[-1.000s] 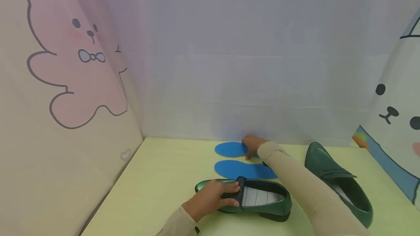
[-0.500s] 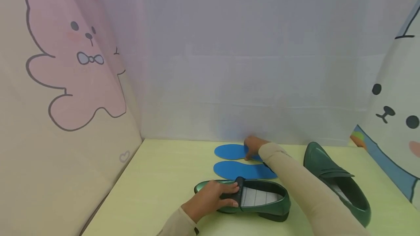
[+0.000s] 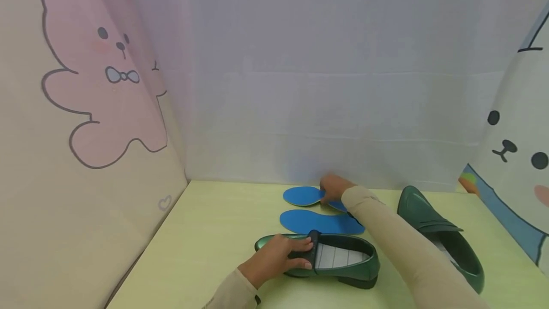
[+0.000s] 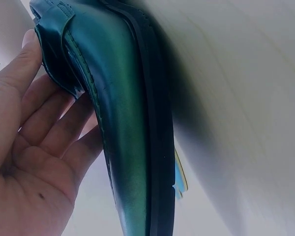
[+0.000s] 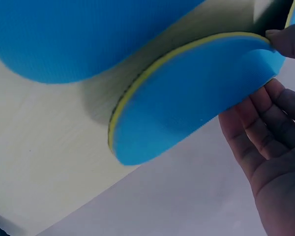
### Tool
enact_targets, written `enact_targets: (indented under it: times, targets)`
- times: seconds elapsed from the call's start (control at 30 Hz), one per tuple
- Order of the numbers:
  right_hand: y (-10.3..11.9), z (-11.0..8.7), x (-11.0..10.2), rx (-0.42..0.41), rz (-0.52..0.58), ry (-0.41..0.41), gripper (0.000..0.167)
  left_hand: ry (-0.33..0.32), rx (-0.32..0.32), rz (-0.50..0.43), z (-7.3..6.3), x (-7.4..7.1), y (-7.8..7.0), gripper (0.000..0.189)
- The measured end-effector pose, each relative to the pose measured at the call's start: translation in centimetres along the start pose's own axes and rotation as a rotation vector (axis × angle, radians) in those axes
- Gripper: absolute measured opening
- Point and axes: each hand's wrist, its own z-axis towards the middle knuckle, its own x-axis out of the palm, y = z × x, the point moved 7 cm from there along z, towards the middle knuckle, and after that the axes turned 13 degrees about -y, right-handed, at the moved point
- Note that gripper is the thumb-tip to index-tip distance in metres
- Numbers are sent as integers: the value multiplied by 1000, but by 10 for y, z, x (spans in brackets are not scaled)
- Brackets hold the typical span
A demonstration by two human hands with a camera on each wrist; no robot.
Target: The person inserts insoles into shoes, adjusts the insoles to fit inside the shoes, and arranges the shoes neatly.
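A green loafer (image 3: 358, 271) with a pale striped lining lies sideways on the table, toe to the left. My left hand (image 3: 276, 260) grips it over the dark strap across its front. In the left wrist view, thumb and fingers hold the upper of the loafer (image 4: 120, 98). Farther back, my right hand (image 3: 335, 188) pinches the farther blue insole (image 3: 301, 196) at its middle. The right wrist view shows thumb and fingers on opposite edges of that yellow-rimmed insole (image 5: 187, 98), which bends. A second blue insole (image 3: 315, 222) lies between it and the loafer.
Another green loafer (image 3: 422, 213) stands at the right, toe pointing away, beside my right sleeve (image 3: 399, 242). A pale curtain (image 3: 326, 85) hangs along the back edge of the light yellow table (image 3: 214, 232). Cartoon-printed cloths (image 3: 98, 108) close in both sides.
The insole in my right hand has bent and lifted at its middle, shifting slightly to the right with the hand. My left hand and the loafer stay in place.
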Motion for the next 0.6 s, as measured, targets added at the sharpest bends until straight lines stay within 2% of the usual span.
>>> enact_targets:
  times: [0.2, 0.37, 0.5, 0.6]
  targets:
    - [5, -6, -2, -42, -16, 11, 24, -5, 5, 7, 1, 1, 1, 54]
    - [7, -8, -9, -76, 3, 3, 42, -2, 4, 3, 3, 0, 1, 54]
    - [7, -12, -14, -95, 22, 1, 41, -8, 3, -5, 2, 0, 0, 53]
    - [8, -18, -21, -108, 56, 4, 47, -11, -7, 3, 1, 0, 1, 53]
